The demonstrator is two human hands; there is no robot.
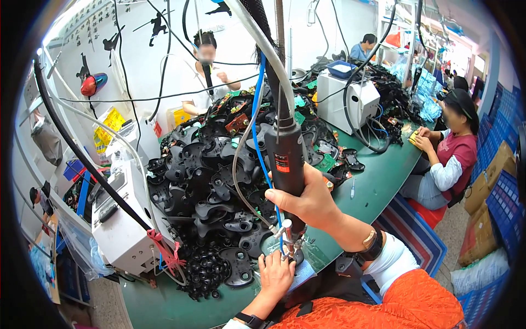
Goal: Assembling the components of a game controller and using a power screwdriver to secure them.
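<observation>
- Right hand (pixel 311 202): wrapped around the black power screwdriver (pixel 285 151), suspended near vertical.
- Left hand (pixel 275 275): fingers at the screwdriver's lower end; contact detail unclear.
- Blue hose (pixel 254 130): routed down alongside the screwdriver.
- Black controller shells (pixel 205 170): piled on the green table (pixel 378 183).
- White box unit (pixel 126 230): left side of table; pink tie (pixel 166 251) at its corner.
- Co-worker (pixel 459 148): seated right, both hands at a yellow object (pixel 413 137).

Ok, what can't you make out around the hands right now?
All in the head view:
Black driver's tip: too small, lost among metal fittings.
Whatever lies beneath the left hand: covered by that hand.
Part of the right hand: hidden behind the driver.
Pale hose's upper end: cut off by the top edge.
</observation>
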